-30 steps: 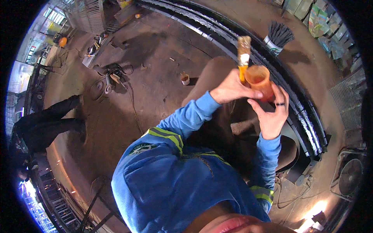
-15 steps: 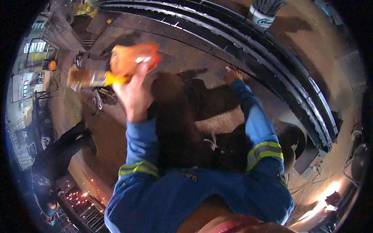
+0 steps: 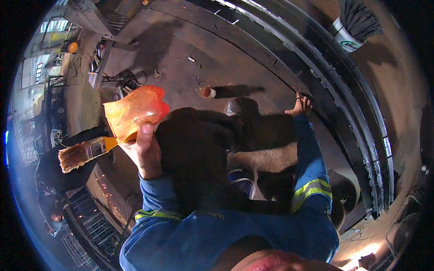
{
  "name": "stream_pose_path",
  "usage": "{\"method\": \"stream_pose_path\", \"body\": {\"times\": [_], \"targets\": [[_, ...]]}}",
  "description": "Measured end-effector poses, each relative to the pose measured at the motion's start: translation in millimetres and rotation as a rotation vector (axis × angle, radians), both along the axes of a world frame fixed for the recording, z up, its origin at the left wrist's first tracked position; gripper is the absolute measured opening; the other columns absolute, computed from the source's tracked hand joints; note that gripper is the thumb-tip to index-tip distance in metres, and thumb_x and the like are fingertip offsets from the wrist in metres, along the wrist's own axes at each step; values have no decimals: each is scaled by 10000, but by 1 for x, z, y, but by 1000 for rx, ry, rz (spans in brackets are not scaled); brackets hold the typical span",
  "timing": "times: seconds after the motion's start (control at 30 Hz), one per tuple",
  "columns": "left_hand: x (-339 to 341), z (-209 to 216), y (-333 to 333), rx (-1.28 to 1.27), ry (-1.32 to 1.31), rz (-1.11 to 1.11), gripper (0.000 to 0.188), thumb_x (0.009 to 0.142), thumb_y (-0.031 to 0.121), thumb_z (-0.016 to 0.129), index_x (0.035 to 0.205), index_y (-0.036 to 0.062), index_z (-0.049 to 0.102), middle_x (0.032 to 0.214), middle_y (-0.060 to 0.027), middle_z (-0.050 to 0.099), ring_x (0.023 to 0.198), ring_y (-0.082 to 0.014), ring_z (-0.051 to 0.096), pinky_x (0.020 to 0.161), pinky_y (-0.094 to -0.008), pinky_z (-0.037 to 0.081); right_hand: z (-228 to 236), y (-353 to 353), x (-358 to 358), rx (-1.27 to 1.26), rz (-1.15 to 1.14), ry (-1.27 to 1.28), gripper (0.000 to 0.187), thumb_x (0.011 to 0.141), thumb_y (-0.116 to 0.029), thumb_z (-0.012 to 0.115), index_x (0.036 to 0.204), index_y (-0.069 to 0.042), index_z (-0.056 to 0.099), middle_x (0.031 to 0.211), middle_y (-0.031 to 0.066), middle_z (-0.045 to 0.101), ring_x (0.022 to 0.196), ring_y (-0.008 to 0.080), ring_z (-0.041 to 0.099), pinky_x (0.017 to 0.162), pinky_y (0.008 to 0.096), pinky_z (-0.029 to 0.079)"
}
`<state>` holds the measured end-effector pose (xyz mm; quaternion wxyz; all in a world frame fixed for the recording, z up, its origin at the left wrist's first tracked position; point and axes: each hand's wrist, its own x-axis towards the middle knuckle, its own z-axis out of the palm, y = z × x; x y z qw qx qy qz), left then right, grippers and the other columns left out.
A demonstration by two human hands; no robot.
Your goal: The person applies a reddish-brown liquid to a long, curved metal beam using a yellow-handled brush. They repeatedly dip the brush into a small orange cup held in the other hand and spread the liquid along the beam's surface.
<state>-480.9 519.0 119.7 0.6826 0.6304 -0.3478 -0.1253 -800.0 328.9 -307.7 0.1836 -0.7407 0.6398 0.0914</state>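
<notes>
My left hand [image 3: 148,152] is closed on two things at once. One is a translucent orange container [image 3: 131,113] that looks like the cut-off base of a plastic bottle, tilted, with my thumb on its side. The other is a paintbrush [image 3: 76,156] with a yellow handle, its brown, wet-looking bristles pointing left. My right hand [image 3: 301,106] reaches forward, fingers apart, against the near side of the long dark metal beams [image 3: 332,97]. Whether it presses on the beam or on the surface beside it I cannot tell.
A white bucket of dark rods [image 3: 347,38] stands beyond the beams. On the floor lie a small cup [image 3: 208,92] and coiled cables [image 3: 129,81]. Another person [image 3: 47,167] bends at the left, near sparks [image 3: 106,194] and metal grating. My shoe [image 3: 242,183] is below me.
My left hand has come down and closer with the container and paintbrush. My right hand sits farther right and lower in view. The view itself has shifted, bringing the small cup into sight.
</notes>
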Motion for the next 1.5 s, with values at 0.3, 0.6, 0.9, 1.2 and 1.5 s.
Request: {"method": "stream_pose_path", "body": {"times": [0.3, 0.6, 0.9, 1.2, 1.5], "targets": [[6, 3, -3, -27, 74, 9, 756, 687, 209, 830, 1302, -36, 466, 1180, -144, 618, 1055, -243, 632, 961, -380, 499, -22, -18, -21, -25, -5, -315, 994, 558, -294, 853, 1454, -219, 428, 1408, 205, 448, 1231, 378, 511, 958, 478, 463], [9, -3, 1, -81, 148, 12, 828, 645, 193, 856, 1330, -34, 449, 1212, -153, 609, 1095, -258, 619, 989, -392, 484, -30, -30, -45, 386, 40, -988, 775, 687, -238, 795, 1393, -68, 523, 1164, 149, 669, 1051, 241, 620, 940, 352, 463], [20, -5, 9, 17, 156, 39, 864, 658, 289, 843, 1347, -45, 442, 1278, -172, 571, 1148, -282, 594, 1002, -421, 478, -29, -47, -35, 179, 137, -810, 639, 698, -156, 799, 1298, -46, 608, 1154, 170, 683, 1038, 253, 647, 929, 368, 479], [28, -10, 14, -14, 195, 96, 1008, 651, 350, 864, 1445, 53, 318, 1380, -187, 471, 1235, -341, 526, 1008, -490, 488, 0, -72, 86, 194, 113, -989, 594, 749, -60, 771, 1315, -120, 603, 1184, 156, 674, 1079, 273, 639, 953, 349, 469], [34, -13, 27, 16, 189, 196, 1037, 639, 383, 870, 1448, 56, 310, 1383, -184, 467, 1241, -337, 522, 1003, -482, 492, 22, -66, 131, 271, 188, -904, 567, 774, -100, 767, 1316, -121, 601, 1171, 148, 674, 1071, 225, 632, 949, 330, 470]]}}
